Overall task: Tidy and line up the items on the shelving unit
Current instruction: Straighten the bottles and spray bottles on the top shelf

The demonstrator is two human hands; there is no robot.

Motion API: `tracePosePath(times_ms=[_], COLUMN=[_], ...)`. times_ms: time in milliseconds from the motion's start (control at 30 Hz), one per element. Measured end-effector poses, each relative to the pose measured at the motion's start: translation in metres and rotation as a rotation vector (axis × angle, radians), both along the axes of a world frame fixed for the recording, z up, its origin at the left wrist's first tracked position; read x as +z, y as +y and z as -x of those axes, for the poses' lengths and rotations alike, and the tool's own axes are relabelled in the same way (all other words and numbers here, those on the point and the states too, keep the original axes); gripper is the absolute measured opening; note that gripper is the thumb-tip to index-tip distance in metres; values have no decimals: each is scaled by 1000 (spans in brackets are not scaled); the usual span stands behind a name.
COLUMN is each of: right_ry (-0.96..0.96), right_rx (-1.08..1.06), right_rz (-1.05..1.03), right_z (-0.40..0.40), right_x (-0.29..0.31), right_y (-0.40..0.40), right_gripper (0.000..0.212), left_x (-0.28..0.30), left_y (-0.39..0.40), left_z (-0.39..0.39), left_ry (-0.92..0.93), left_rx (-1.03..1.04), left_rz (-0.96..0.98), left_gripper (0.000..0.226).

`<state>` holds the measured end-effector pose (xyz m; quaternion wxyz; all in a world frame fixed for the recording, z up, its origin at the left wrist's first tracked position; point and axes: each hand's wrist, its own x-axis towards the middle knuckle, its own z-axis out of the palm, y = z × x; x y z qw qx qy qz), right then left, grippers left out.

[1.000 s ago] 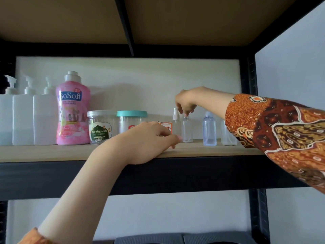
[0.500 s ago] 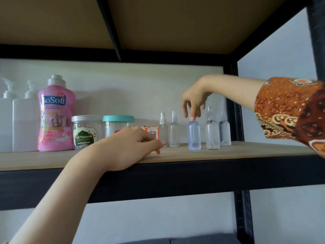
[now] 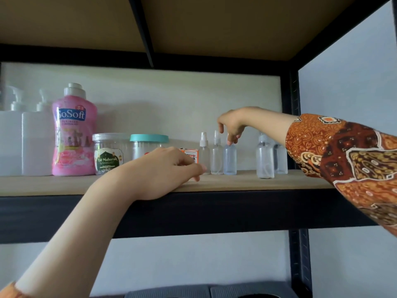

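Observation:
On the wooden shelf stands a row of items. My right hand reaches in from the right, and its fingertips pinch the cap of a small blue bottle. That bottle stands upright right beside two clear spray bottles. Two more clear bottles stand apart further right. My left hand rests palm down on the shelf's front edge and holds nothing. It partly hides a small orange box.
To the left stand a teal-lidded jar, a labelled clear jar, a pink SoSoft bottle and white pump bottles. A black upright post closes the shelf's right end. The upper shelf hangs low overhead.
My right hand has slid the small blue bottle leftward, away from the clear bottles, up against the two spray bottles. My left hand stays on the shelf edge.

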<state>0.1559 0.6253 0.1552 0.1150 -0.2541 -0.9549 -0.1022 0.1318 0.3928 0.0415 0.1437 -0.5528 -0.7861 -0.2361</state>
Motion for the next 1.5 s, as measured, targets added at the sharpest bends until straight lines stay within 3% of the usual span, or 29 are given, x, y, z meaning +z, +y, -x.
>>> tracePosePath(times_ms=[200, 367, 467, 667, 800, 933, 1067, 1300, 1500], right_ry=[21, 45, 34, -78, -21, 9, -7, 8, 30], right_rx=[1, 10, -2, -45, -43, -17, 50, 192, 168], right_rz=[-45, -8, -21, 91, 148, 190, 185, 132, 57], right_z=[1, -6, -34, -86, -85, -72, -68, -65, -39], right_x=[-4, 3, 20, 32, 26, 22, 23, 22, 18], right_y=[6, 8, 7, 13, 23, 27, 23, 12, 7], right_gripper=[48, 63, 62, 56, 52, 34, 17, 7, 18], left_x=[0, 0, 0, 5, 11, 11, 6, 5, 5], left_y=[0, 1, 0, 7, 24, 43, 45, 45, 44], left_z=[0, 0, -1, -16, -31, -38, -31, -30, -29], left_ry=[1, -6, 11, 164, 257, 205, 56, 25, 17], left_rx=[-5, -25, -46, -73, -14, -26, -63, -80, -93], left_rz=[-3, -16, -17, -59, 11, 53, 52, 25, 16], left_gripper=[43, 39, 36, 26, 27, 23, 33, 43, 37])
